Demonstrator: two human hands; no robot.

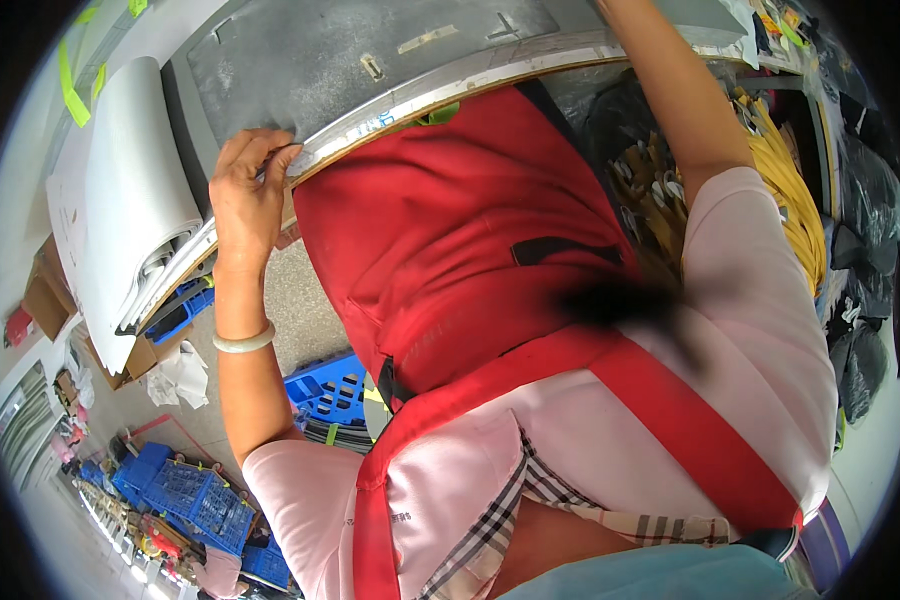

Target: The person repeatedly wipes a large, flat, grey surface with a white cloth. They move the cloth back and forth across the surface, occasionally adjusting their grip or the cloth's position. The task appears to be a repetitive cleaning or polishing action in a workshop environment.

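At the near edge of the worktable (450, 92), my left hand (250, 185) has its fingers bent and its thumb drawn in against them. Whatever lies between those fingers is too small or hidden to make out. A dark grey sheet (300, 75) with pale smudges and strips of tape covers the tabletop beside this hand. My right arm (685, 95) reaches forward over the table's right part, and its hand is cut off by the upper edge of the picture.
A roll of white sheet material (135, 170) lies left of my left hand. Yellow cloth pieces (785, 190) hang under the table at right, near black plastic bags (860, 340). Blue crates (195, 500) stand on the floor at lower left. A dark blur covers part of my red apron (450, 240).
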